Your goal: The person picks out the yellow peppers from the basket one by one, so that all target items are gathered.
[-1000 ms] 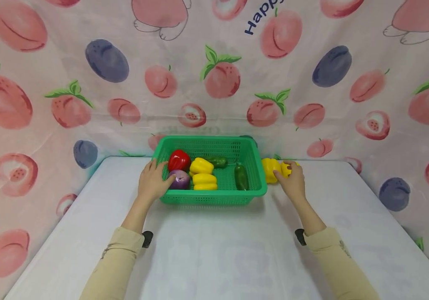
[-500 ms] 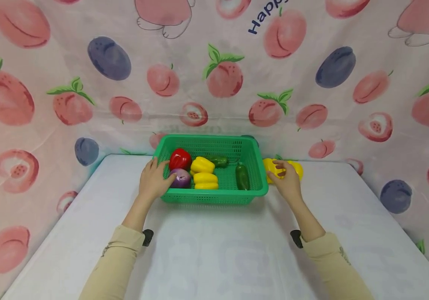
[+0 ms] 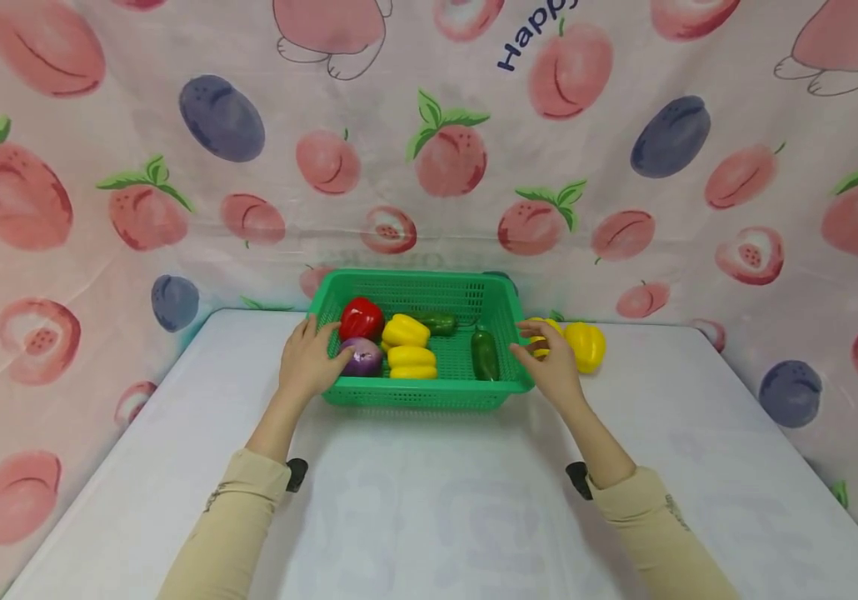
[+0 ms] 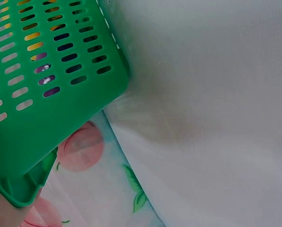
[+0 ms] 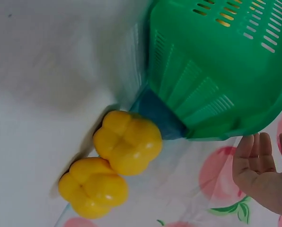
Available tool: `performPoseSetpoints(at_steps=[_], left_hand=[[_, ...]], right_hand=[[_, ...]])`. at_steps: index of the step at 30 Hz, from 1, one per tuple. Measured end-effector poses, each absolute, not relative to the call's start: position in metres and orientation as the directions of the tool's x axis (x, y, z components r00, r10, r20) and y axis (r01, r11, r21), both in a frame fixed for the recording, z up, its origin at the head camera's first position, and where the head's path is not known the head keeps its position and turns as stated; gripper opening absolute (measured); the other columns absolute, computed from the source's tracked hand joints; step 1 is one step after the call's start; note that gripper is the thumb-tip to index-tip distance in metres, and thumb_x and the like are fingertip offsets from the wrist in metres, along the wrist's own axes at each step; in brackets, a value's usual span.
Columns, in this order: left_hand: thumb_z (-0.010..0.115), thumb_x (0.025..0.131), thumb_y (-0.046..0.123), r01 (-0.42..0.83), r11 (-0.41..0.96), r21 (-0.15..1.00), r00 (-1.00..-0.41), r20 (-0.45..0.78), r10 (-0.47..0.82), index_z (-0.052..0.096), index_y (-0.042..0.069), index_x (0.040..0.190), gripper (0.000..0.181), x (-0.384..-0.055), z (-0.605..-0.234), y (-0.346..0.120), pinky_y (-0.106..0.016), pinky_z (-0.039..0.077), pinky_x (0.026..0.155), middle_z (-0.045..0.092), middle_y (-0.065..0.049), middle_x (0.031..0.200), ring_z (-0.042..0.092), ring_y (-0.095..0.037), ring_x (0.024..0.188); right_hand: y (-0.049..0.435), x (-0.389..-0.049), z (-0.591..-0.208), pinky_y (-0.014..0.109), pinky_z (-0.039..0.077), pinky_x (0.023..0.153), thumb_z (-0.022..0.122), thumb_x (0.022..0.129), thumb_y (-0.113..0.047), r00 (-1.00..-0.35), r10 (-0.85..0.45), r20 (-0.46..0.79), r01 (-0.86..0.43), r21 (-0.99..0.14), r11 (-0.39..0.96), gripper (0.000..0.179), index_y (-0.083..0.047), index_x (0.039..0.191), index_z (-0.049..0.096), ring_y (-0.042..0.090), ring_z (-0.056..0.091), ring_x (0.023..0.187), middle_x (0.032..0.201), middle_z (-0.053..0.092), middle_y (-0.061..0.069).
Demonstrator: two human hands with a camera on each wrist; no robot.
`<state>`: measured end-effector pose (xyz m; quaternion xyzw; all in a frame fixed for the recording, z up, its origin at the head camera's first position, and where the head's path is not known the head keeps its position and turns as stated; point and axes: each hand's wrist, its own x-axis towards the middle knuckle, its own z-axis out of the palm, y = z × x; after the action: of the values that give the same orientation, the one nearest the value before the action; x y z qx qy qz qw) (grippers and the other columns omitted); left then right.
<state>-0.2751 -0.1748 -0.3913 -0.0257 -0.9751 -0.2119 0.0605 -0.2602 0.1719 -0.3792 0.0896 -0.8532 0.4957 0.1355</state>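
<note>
A green perforated basket point(image 3: 429, 395) stands at the back of the table. Inside it are a red bell pepper point(image 3: 361, 320), a purple onion point(image 3: 362, 357), two yellow bell peppers point(image 3: 405, 331) and two long dark green vegetables point(image 3: 485, 355). My left hand point(image 3: 307, 360) rests at the basket's left rim, thumb and forefinger spread over the edge beside the onion. My right hand point(image 3: 555, 367) is at the right rim, its fingers loosely bent, thumb apart, nothing between them. In the right wrist view the fingertips point(image 5: 264, 138) are right at the rim.
Outside the basket on the right, two more yellow bell peppers point(image 5: 127, 143) sit side by side near the table's back edge. A fruit-printed cloth point(image 3: 429, 167) hangs behind the white table point(image 3: 429, 500).
My right hand has moved left, away from the yellow bell peppers beside the basket, to the basket's right rim. The left hand has stayed at the left rim.
</note>
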Motion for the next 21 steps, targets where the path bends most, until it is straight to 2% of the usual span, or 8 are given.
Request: performPoseSetpoints(at_steps=[4, 10, 13, 21], left_hand=[[0.048, 0.093, 0.04, 0.073, 0.907, 0.414, -0.992, 0.125, 0.022, 0.04, 0.007, 0.141, 0.059, -0.275, -0.392, -0.175, -0.059, 0.013, 0.115, 0.017, -0.031, 0.152, 0.014, -0.046, 0.141], [0.048, 0.093, 0.041, 0.083, 0.904, 0.42, -0.99, 0.135, 0.029, 0.04, 0.007, 0.141, 0.06, -0.277, -0.391, -0.173, -0.059, 0.013, 0.115, 0.018, -0.03, 0.152, 0.015, -0.045, 0.141], [0.048, 0.093, 0.041, 0.082, 0.905, 0.417, -0.991, 0.129, 0.03, 0.04, 0.007, 0.141, 0.06, -0.277, -0.391, -0.172, -0.059, 0.013, 0.115, 0.018, -0.03, 0.152, 0.015, -0.045, 0.141], [0.048, 0.093, 0.041, 0.076, 0.907, 0.415, -0.991, 0.13, 0.023, 0.04, 0.007, 0.141, 0.06, -0.276, -0.392, -0.175, -0.059, 0.013, 0.115, 0.017, -0.03, 0.153, 0.014, -0.045, 0.141]], right_hand=[[0.166, -0.26, -0.376, 0.022, 0.048, 0.078, 0.063, 0.089, -0.009, -0.942, -0.041, 0.333, -0.307, -0.805, 0.507, 0.035, 0.002, 0.122, 0.056, 0.032, 0.059, 0.094, 0.113, 0.059, 0.023], [0.157, -0.26, -0.37, 0.037, 0.051, 0.082, 0.063, 0.089, -0.011, -0.947, -0.105, 0.303, -0.312, -0.796, 0.519, 0.037, -0.001, 0.124, 0.055, 0.034, 0.058, 0.095, 0.114, 0.059, 0.021], [0.152, -0.261, -0.369, 0.04, 0.051, 0.082, 0.063, 0.089, -0.011, -0.946, -0.138, 0.292, -0.321, -0.792, 0.52, 0.037, -0.002, 0.124, 0.055, 0.035, 0.058, 0.095, 0.115, 0.058, 0.023], [0.139, -0.265, -0.367, 0.042, 0.054, 0.078, 0.063, 0.089, -0.012, -0.934, -0.221, 0.28, -0.356, -0.762, 0.541, 0.037, -0.001, 0.123, 0.055, 0.036, 0.058, 0.093, 0.113, 0.058, 0.022]])
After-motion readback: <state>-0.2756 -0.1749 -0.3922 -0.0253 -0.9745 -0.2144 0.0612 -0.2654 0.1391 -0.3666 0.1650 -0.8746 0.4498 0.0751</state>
